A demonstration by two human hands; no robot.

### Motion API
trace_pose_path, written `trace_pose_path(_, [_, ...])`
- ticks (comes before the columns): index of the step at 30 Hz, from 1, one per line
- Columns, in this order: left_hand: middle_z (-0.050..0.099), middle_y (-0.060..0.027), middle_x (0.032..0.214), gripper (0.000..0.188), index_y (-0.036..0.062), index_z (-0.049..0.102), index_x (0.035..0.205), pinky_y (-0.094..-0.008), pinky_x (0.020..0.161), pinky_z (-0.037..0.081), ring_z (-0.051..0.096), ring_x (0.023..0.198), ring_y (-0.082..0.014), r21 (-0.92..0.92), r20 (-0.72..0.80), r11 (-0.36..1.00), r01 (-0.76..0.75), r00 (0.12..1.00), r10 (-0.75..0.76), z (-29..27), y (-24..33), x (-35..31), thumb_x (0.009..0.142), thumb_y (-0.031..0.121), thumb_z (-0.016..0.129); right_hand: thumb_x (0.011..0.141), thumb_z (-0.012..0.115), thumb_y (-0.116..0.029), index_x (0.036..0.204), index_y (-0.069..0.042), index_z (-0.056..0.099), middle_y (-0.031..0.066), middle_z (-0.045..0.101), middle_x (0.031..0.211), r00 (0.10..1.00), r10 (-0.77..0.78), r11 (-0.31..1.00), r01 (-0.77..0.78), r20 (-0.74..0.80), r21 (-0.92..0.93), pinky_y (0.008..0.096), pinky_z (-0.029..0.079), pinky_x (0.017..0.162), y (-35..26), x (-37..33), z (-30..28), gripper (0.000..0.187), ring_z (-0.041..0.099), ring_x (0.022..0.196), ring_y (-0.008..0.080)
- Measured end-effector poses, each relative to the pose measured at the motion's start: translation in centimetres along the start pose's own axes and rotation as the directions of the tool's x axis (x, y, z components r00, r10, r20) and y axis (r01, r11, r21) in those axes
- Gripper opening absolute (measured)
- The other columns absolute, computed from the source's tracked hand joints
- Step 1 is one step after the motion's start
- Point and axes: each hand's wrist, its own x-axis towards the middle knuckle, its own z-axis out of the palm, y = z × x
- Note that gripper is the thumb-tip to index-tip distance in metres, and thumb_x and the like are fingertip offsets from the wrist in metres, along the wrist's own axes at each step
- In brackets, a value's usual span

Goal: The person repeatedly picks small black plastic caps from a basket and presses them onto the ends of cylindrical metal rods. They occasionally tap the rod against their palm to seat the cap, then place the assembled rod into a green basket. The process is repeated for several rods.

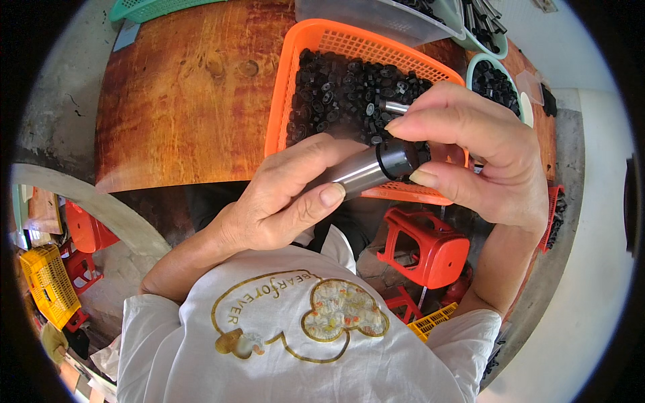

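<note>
My left hand [282, 185] wraps round a shiny metal tube [359, 171], tilted with its far end up and to the right. A glossy black cap [398, 159] sits at that end. The thumb and index finger of my right hand [480, 144] curl round the cap from the right, thumb below and index above. A short silver cylinder [395, 107] shows beside my right index finger; whether that hand holds it is hidden. Beneath both hands is an orange plastic basket [277, 114] holding many small black plastic parts [329, 87].
The basket rests on a brown wooden table [181, 101]. A clear bin [363, 20] stands behind it. Round tubs of metal tubes [487, 27] and black parts [494, 84] are at the far right. A red stool [430, 248] stands below the table edge; a yellow crate [50, 285] lies far left.
</note>
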Motion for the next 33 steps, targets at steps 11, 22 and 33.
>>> trace_pose_path(11, [0.06, -0.0151, 0.105, 0.042, -0.0046, 0.054, 0.124, -0.0349, 0.08, 0.047, 0.059, 0.092, -0.0249, 0.069, -0.058, 0.992, -0.106, 0.992, 0.11, 0.4, -0.3, 0.3, 0.099, 0.03, 0.054, 0.076, 0.07, 0.0, 0.109, 0.004, 0.067, 0.0124, 0.061, 0.101, 0.999, -0.017, 0.997, 0.02, 0.033, -0.08, 0.0201, 0.043, 0.055, -0.9, 0.0, -0.3, 0.033, 0.056, 0.068, 0.0092])
trace_pose_path(22, [0.061, -0.0146, 0.103, 0.042, -0.0038, 0.055, 0.122, -0.0341, 0.077, 0.048, 0.059, 0.089, -0.0237, 0.087, -0.089, 0.988, -0.127, 0.987, 0.134, 0.4, -0.4, 0.4, 0.098, 0.031, 0.057, 0.077, 0.07, 0.0, 0.112, 0.004, 0.065, 0.0141, 0.062, 0.102, 0.997, -0.071, 0.985, 0.069, -0.007, -0.159, 0.0223, 0.049, 0.059, -0.6, 0.1, 0.7, 0.036, 0.062, 0.075, 0.0145])
trace_pose_path(33, [0.062, -0.0158, 0.103, 0.042, -0.0041, 0.055, 0.122, -0.0345, 0.077, 0.049, 0.06, 0.089, -0.025, 0.113, -0.059, 0.989, -0.097, 0.993, 0.105, 0.2, -0.4, 0.4, 0.096, 0.03, 0.059, 0.077, 0.073, -0.005, 0.11, 0.004, 0.065, 0.0151, 0.062, 0.101, 0.999, -0.019, 0.98, 0.027, 0.045, -0.199, 0.0245, 0.05, 0.06, -1.2, 0.2, 0.3, 0.035, 0.063, 0.076, 0.0175])
